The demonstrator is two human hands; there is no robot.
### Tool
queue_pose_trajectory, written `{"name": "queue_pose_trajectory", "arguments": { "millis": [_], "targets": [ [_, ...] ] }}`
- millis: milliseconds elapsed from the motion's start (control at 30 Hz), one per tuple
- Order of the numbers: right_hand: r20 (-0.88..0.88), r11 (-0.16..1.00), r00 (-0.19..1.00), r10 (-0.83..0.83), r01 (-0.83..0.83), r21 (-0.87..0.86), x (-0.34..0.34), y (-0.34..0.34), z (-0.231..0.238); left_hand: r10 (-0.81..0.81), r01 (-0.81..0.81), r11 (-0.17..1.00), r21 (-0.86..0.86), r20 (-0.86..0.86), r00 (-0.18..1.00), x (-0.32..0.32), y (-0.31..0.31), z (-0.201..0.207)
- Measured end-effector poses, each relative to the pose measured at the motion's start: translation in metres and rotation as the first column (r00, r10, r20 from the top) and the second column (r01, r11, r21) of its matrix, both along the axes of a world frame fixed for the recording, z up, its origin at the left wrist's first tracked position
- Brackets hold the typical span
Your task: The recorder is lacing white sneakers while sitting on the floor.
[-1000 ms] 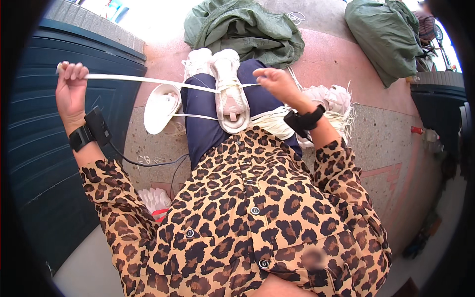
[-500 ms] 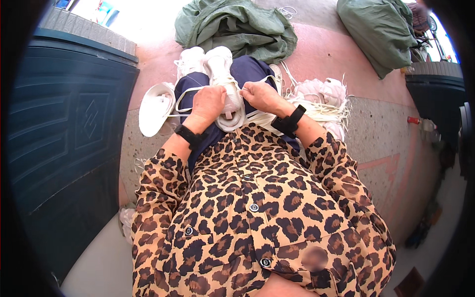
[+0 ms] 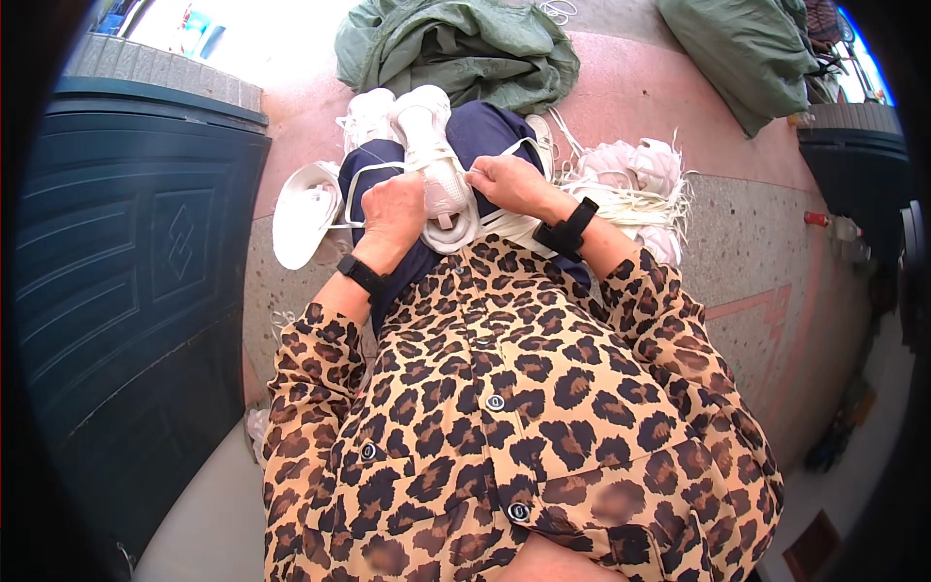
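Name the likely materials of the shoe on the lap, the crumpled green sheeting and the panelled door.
The shoe looks like matte mesh fabric, from its fine surface texture. The green sheeting may be woven plastic, dull-sheened and creased. The door seems painted metal, satin, with crisp moulding; painted wood remains possible.

Between the left hand [image 3: 393, 209] and right hand [image 3: 506, 184], the sneaker [image 3: 444, 192] shows matt mesh; right of them, piled laces [image 3: 621, 206] look like matt cloth. Beyond, the crumpled sack [image 3: 456, 53] looks like faintly glossy plastic; leftward, the panelled door [image 3: 126, 213] looks smooth, painted.
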State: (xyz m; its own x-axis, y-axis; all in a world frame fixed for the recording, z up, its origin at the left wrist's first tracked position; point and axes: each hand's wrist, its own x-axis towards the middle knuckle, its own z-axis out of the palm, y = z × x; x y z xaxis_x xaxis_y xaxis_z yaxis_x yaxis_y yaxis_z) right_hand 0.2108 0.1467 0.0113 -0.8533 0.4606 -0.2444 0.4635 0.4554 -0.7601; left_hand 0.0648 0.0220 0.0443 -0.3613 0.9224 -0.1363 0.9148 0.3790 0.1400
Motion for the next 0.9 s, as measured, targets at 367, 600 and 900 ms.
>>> {"name": "queue_pose_trajectory", "arguments": {
  "millis": [367, 600, 900],
  "targets": [
    [-0.304, 0.989, 0.941, -0.15, 0.144, -0.041, -0.02, -0.011, 0.009, 0.257, -0.324, 0.924, -0.203, 0.957, 0.133, -0.028, 0.006, -0.016],
    [-0.247, 0.975, 0.944, -0.221, 0.208, -0.076, -0.025, -0.013, 0.002, 0.233, -0.436, 0.88, -0.188, 0.971, 0.053, -0.013, 0.007, -0.017],
    [-0.274, 0.93, 0.909, -0.315, 0.238, -0.28, -0.033, -0.011, -0.01, 0.192, -0.308, 0.949, -0.06, 0.886, 0.421, -0.024, 0.009, -0.023]
  ]
}}
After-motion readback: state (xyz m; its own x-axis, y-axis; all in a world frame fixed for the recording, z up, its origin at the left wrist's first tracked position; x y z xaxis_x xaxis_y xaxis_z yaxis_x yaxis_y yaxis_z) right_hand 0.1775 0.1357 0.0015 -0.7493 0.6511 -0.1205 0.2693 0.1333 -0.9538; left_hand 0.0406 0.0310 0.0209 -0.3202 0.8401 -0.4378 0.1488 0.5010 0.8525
